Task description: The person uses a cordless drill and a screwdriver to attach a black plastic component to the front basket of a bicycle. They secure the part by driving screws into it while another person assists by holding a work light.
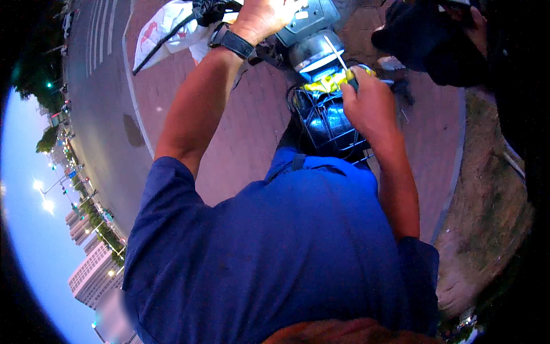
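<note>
My right hand (369,103) is closed round the yellow-and-dark handle of a screwdriver (337,54). Its thin metal shaft points up and left, across the front of a round lamp (316,53). Above the lamp is a dark grey plastic housing (312,22). My left hand (264,18), with a dark watch on the wrist, reaches to the housing's left side; the top edge of the picture cuts off its fingers. Below the lamp, a bright yellow item (326,85), perhaps gloves or cloth, lies on a black wire basket (329,136) with shiny dark contents.
A white bag or sheet with red marks (163,34) and a dark rod are at the upper left. Another person in dark clothes (424,43) is close on the right. Brick paving (246,137) lies underfoot, with a road (109,114) to the left and bare earth (487,189) right.
</note>
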### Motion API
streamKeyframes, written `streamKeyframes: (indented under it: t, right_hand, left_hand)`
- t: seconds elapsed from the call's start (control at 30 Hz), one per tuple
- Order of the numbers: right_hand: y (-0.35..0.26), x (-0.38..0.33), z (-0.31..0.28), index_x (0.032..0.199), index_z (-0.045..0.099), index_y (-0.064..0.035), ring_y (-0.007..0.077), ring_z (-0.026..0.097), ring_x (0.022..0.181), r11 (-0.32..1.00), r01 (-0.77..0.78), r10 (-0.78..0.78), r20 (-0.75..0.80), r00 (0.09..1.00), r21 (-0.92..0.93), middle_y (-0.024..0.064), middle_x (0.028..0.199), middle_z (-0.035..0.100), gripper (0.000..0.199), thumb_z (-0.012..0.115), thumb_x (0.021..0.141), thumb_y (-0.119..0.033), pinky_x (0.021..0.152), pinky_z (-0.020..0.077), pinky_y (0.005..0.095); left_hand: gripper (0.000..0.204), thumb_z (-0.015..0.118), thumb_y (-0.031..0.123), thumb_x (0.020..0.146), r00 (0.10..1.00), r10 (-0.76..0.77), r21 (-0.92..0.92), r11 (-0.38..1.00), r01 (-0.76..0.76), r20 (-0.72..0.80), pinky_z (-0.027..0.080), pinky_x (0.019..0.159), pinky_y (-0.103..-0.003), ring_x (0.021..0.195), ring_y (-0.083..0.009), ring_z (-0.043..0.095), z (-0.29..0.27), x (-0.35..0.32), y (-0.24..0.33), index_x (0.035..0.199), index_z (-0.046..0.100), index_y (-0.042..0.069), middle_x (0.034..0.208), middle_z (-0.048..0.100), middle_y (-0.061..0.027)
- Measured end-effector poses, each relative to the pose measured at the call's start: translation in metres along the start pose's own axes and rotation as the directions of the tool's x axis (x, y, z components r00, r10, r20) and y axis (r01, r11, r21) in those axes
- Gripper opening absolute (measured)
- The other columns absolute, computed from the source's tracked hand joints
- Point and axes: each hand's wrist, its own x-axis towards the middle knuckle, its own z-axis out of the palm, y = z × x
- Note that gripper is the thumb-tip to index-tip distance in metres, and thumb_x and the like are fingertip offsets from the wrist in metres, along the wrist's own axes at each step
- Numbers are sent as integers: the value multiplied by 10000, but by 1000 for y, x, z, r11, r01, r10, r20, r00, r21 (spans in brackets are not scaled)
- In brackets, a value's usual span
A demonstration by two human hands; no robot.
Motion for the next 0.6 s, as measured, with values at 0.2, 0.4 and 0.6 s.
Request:
streamKeyframes:
  t: [0.2,0.4,0.6]
  right_hand:
    - [21,-22,-8,1190,660,33,463,686,949,990,-138,139,17,990,-28,288,1022,707,369,670,920,-218,832,538,536]
    - [18,-43,-10,1267,639,27,463,679,1015,952,-301,305,77,949,-60,283,1100,705,422,669,929,-224,887,533,520]
    - [20,-56,-5,1294,631,24,445,679,1044,928,-369,371,48,927,-44,276,1138,700,452,685,923,-229,894,537,508]
  left_hand:
    - [276,741,279,849,981,-194,118,973,196,-27,503,608,-486,660,-417,654,-4,29,-8,765,671,26,674,646,-200]
    - [171,707,208,837,958,22,142,990,19,-286,528,677,-520,753,-422,675,12,88,-37,830,680,39,751,673,-200]
    - [279,685,293,821,954,-87,108,987,123,-286,540,748,-525,811,-426,694,31,143,-43,882,744,27,815,703,-223]
